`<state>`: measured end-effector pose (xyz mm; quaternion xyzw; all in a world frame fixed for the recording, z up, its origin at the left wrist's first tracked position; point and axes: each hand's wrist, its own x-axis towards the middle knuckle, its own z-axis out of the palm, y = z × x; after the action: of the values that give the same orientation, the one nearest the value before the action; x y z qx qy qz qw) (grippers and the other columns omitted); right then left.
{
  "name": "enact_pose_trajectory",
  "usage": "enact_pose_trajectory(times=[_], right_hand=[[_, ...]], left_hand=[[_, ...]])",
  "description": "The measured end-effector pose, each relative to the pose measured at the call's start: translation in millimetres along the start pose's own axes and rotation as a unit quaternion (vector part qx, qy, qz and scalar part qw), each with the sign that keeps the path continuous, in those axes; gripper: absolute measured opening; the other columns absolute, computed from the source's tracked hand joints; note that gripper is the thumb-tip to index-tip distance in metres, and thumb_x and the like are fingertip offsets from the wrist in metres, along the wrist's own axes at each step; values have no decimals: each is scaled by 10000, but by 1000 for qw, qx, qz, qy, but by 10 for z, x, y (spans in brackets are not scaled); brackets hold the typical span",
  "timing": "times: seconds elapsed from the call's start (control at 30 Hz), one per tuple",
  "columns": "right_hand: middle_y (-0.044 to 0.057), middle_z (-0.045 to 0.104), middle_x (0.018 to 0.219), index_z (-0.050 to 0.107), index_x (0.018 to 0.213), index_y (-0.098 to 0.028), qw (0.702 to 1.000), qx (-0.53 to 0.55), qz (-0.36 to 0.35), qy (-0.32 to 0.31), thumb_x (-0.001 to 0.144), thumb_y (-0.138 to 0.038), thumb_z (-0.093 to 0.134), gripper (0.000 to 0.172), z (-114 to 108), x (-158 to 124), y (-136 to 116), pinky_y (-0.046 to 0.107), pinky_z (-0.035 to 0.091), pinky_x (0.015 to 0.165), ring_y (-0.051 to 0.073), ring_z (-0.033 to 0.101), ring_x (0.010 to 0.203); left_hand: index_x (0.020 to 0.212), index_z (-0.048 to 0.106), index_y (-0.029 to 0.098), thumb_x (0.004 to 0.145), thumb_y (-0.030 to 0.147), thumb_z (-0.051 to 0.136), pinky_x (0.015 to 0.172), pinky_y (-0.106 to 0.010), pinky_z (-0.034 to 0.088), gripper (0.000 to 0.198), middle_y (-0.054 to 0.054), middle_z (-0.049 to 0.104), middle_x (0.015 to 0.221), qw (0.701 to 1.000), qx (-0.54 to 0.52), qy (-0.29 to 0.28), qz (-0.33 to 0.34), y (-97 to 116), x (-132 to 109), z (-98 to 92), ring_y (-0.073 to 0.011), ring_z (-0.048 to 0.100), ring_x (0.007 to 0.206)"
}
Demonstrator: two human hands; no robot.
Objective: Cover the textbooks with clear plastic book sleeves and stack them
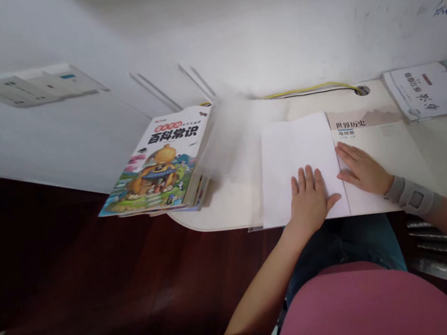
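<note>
In the head view, a thin booklet (380, 158) with a mountain picture and Chinese title lies at the table's front edge. A blank white sheet or inside cover (289, 150) extends flat to its left, and I cannot tell whether the two are joined. My left hand (310, 201) is open, palm down on the white sheet, fingers spread. My right hand (363, 170) lies open along the seam between white sheet and booklet, its fingers stretched out. Left of them a crumpled, see-through plastic film (239, 136) rests on the table, partly against the book stack.
A stack of books (155, 167) with a colourful pumpkin-house cover overhangs the table's left end. Further right lie more books (437, 89). A yellow cable (305, 89) runs along the wall to a round hole (362, 90) in the white table (210, 215).
</note>
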<state>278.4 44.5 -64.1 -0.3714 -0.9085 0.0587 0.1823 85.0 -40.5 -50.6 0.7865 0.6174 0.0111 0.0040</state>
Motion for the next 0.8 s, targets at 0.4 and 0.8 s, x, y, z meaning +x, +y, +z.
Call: enact_pose_trajectory(times=[0.4, 0.8], right_hand=[[225, 364, 1478, 248, 1473, -81, 1000, -17, 3, -11, 930, -590, 281, 745, 8, 5, -5, 514, 339, 1090, 309, 348, 1372], [204, 346, 1496, 372, 1422, -107, 999, -37, -9, -30, 927, -573, 334, 681, -29, 18, -40, 511, 308, 1101, 307, 300, 1394]], left_hand=[[1395, 347, -58, 895, 608, 362, 1110, -536, 269, 832, -331, 329, 1437, 999, 5, 25, -22, -79, -57, 35, -383, 270, 1385], [1415, 376, 39, 931, 578, 283, 1125, -546, 240, 731, -230, 354, 1464, 999, -5, 42, 12, -49, 91, -125, -322, 283, 1399]])
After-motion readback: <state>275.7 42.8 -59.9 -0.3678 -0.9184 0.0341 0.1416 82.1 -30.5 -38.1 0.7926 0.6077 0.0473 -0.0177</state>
